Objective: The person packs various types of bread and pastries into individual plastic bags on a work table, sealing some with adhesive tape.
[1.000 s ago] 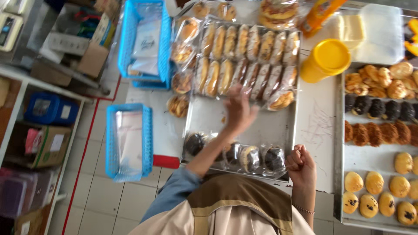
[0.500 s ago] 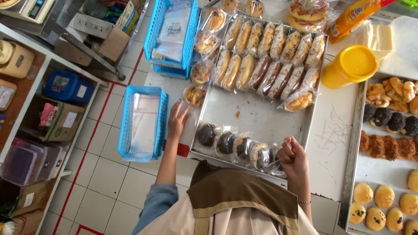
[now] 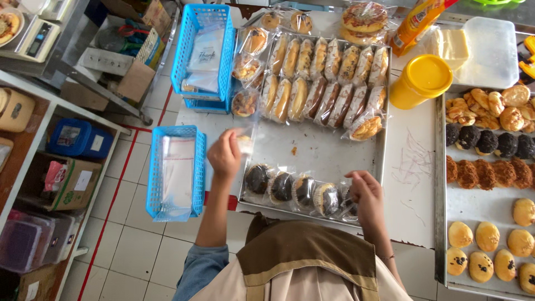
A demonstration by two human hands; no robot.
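My left hand is at the left rim of the metal tray and pinches a clear plastic bag with a small piece showing in it. It lies between the tray and the near blue basket, which holds more clear bags. My right hand rests at the tray's near edge, fingers curled on the last wrapped dark bun; what it grips is partly hidden. A row of wrapped dark buns lies along that edge. Wrapped oblong breads fill the tray's far half.
A second blue basket with bags stands at the far left. A yellow-lidded jar and an orange bottle stand right of the tray. Another tray at the right holds unwrapped buns. Shelves with boxes are at the left, over tiled floor.
My left hand pulled back from the tray's middle to the left rim beside the near basket and now holds a clear bag. My right hand stayed at the near edge.
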